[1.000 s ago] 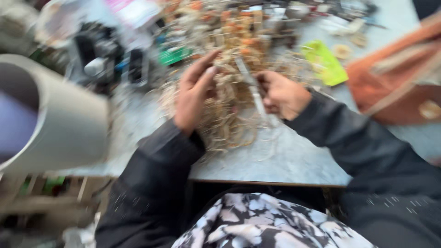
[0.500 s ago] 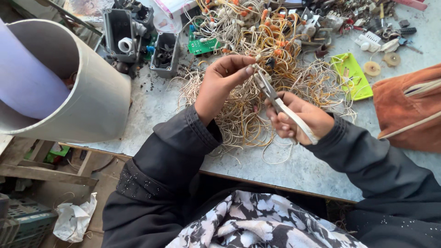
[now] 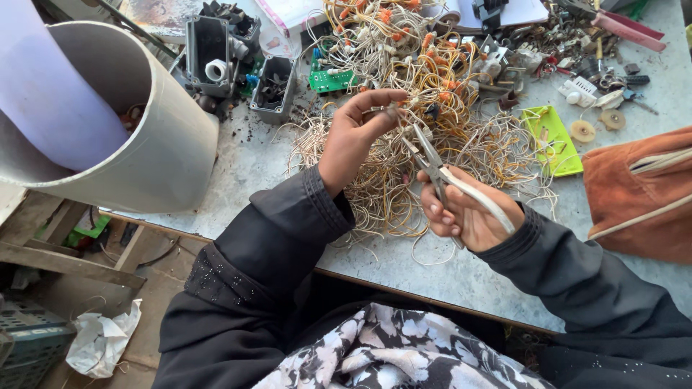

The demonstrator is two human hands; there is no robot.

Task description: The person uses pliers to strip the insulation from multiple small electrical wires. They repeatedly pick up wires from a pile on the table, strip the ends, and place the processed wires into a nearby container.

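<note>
Two bare hands were busy over a big tangle of thin wires (image 3: 404, 173) spread across the grey table (image 3: 252, 162). The left hand (image 3: 353, 137) had its thumb and fingertips pinched narrow on a strand or two pulled up from the pile, while the right hand (image 3: 465, 216) was wrapped firmly round the pale handles of a pair of pliers (image 3: 440, 169), nose pointing up toward that pinch (whether the tips were actually biting the wire was too small to tell). Compared with half a second back, the pinch sat a bit closer to the plier tips and the view had steadied, and the second-old frame was pure blur, so it looked like the hands had settled in on one wire rather than rummaging. Around them: a large grey bucket (image 3: 166, 144) at the left table edge, dark plastic housings (image 3: 205, 50), a green circuit board (image 3: 328, 79), a lime green tray (image 3: 555, 137) and an orange-brown bag (image 3: 634, 194) on the right.
</note>
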